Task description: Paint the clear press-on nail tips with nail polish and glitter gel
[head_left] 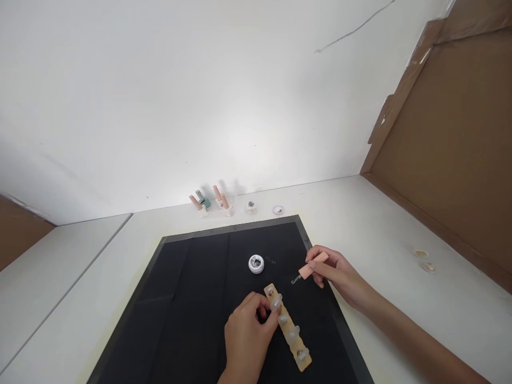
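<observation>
A nail polish brush with a peach-pink cap handle (314, 265) is gripped in my right hand (334, 272). Its bristle end points down and left over the black mat, apart from everything else. My left hand (252, 328) pinches a clear false nail (276, 302) near the far end of a wooden nail-tip stand (296, 360). The stand lies at a slant on the mat, with several other false nails along it. Just beyond it sits a small round white jar (256, 264) with silvery contents, and tiny bits are scattered beside it.
Several nail polish bottles (222, 204) stand at the back by the white wall. Near them are a small clear bottle (251, 207) and a round lid (277, 209). The black mat (188, 298) has grey taped edges. Two small discs (424, 258) lie at right, near a cardboard panel (456, 154).
</observation>
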{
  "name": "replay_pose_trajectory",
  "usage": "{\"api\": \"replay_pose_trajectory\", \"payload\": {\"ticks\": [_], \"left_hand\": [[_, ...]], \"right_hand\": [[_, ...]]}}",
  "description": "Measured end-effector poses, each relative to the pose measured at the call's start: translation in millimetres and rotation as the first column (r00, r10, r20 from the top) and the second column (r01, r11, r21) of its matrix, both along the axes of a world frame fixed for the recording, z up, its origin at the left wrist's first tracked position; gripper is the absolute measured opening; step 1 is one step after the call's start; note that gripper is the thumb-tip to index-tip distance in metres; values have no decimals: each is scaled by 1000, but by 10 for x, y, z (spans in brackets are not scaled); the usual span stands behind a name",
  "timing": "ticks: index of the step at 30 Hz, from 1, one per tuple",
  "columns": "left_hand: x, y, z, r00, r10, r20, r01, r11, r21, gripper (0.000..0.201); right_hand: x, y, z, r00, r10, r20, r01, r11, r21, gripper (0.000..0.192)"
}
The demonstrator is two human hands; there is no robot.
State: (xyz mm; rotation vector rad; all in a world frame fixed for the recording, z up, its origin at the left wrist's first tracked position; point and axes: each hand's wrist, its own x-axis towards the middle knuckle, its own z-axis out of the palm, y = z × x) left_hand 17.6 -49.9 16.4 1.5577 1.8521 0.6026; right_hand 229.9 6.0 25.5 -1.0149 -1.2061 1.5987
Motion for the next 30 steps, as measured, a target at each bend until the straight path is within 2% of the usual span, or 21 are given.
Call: {"api": "replay_pose_trajectory", "payload": {"ticks": [4,8,21,30], "left_hand": [[-57,16,-54,993,-69,101,68,998,18,15],[-78,21,-109,981,-106,161,102,994,32,26],[-75,5,-133,980,-116,164,109,993,47,31],[-105,4,-175,959,-123,254,104,991,88,32]], "right_hand": [[8,1,-15,1000,14,0,-14,1000,6,33],[5,8,-20,1000,18,-2,-18,1000,2,33],[18,19,-84,1000,11,13,-11,1000,-18,32],[9,14,-43,999,21,32,-21,1000,-16,36]]}}
